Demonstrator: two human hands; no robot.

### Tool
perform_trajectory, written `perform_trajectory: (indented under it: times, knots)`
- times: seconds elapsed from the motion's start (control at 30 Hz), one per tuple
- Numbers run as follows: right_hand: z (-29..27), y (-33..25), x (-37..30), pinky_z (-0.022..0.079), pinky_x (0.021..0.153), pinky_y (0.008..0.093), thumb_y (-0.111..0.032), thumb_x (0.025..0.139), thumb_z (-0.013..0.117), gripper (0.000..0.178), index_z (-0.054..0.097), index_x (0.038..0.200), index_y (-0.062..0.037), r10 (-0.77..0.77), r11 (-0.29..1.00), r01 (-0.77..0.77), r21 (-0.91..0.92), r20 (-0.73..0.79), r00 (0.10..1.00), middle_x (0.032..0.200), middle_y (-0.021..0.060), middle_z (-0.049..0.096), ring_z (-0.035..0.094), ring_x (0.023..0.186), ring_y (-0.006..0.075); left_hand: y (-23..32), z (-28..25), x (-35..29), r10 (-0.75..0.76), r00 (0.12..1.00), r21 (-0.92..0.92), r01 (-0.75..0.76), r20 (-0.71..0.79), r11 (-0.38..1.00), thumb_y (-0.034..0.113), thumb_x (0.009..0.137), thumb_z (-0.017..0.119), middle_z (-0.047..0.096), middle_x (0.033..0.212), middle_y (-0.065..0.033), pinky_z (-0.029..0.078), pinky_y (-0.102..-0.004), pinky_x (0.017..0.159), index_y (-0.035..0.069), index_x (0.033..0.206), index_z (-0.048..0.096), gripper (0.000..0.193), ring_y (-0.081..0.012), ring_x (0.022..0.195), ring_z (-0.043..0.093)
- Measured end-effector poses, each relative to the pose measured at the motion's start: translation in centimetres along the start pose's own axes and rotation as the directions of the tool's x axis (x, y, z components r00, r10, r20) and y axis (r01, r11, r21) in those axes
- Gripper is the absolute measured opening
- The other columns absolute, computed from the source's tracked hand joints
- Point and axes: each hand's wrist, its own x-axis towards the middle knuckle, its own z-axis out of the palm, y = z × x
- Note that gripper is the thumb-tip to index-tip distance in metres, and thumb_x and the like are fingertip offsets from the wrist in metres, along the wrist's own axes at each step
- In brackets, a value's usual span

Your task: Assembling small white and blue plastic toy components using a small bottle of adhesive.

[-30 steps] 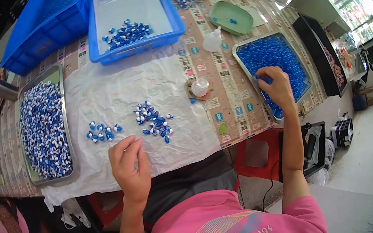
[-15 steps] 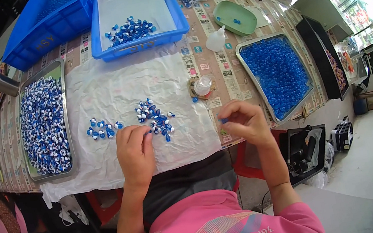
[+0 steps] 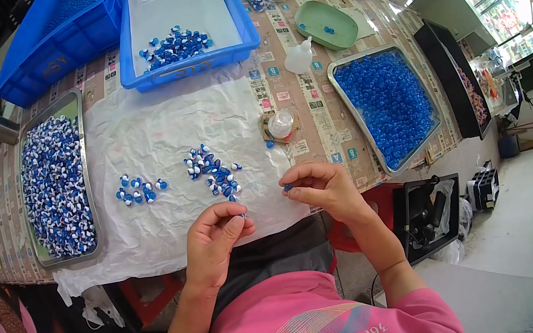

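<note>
Near the front edge of the white paper, my left hand (image 3: 214, 242) pinches a small bead, mostly hidden by the thumb and fingertips. To its right, my right hand (image 3: 326, 192) holds a blue bead (image 3: 288, 188) between thumb and forefinger. The hands are apart, at nearly the same height. Just beyond my left hand lies a loose pile of blue-and-white bead pieces (image 3: 214, 170). Farther left sits a smaller group of similar pieces (image 3: 140, 189). Past my right hand, a small clear jar (image 3: 281, 123) stands on a brown pad, with one blue bead (image 3: 269, 144) beside it.
At left is a metal tray (image 3: 91, 191) of blue-and-white pieces; at right, another tray (image 3: 372, 145) of blue beads. A blue crate (image 3: 192, 71) stands behind the crumpled paper (image 3: 132, 131). A white squeeze bottle (image 3: 299, 57) and green dish (image 3: 349, 29) are at the back right.
My left hand has moved right and toward me, away from between the two groups. My right hand has come left, bringing its blue bead closer to my left hand.
</note>
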Motion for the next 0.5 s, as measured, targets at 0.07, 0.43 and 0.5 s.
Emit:
perform_trajectory:
  times: [0.07,0.43,0.5]
  knots:
    - [-0.13,0.2,-0.15,0.05,0.076,0.0214,0.005,0.081,0.071,0.024,0.067,0.104,0.002,-0.065,0.992,0.064,-0.104,-0.004,0.998,0.1,0.0042,0.064,0.062,0.088,0.0097,-0.04,0.12,0.02,-0.028,1.0,-0.046,0.028,0.001,0.999,0.003,0.092,0.062,0.064,0.105,-0.0073,0.056,-0.0303,0.083,0.001,0.107,0.061,0.015,-0.0145,0.091,0.065]
    - [0.05,0.18,-0.66,0.048,0.071,0.0202,0.006,0.078,0.073,0.022,0.07,0.098,-0.0017,-0.272,0.892,0.248,-0.377,-0.009,0.962,0.101,0.0035,0.058,0.059,0.087,0.0087,-0.21,0.44,0.14,-0.085,0.996,-0.088,0.086,0.022,0.992,-0.001,0.089,0.062,0.064,0.109,-0.0083,0.055,-0.031,0.088,0.002,0.108,0.061,0.019,-0.0164,0.096,0.065]
    - [0.01,0.32,-0.66,0.048,0.071,0.0202,0.006,0.078,0.073,0.022,0.07,0.098,-0.0015,-0.27,0.899,0.246,-0.362,-0.016,0.963,0.101,0.0037,0.058,0.059,0.086,0.0089,-0.16,0.55,0.11,-0.088,0.996,-0.095,0.09,0.022,0.991,-0.001,0.089,0.063,0.064,0.11,-0.0086,0.055,-0.031,0.088,0.002,0.108,0.061,0.019,-0.0166,0.097,0.065]
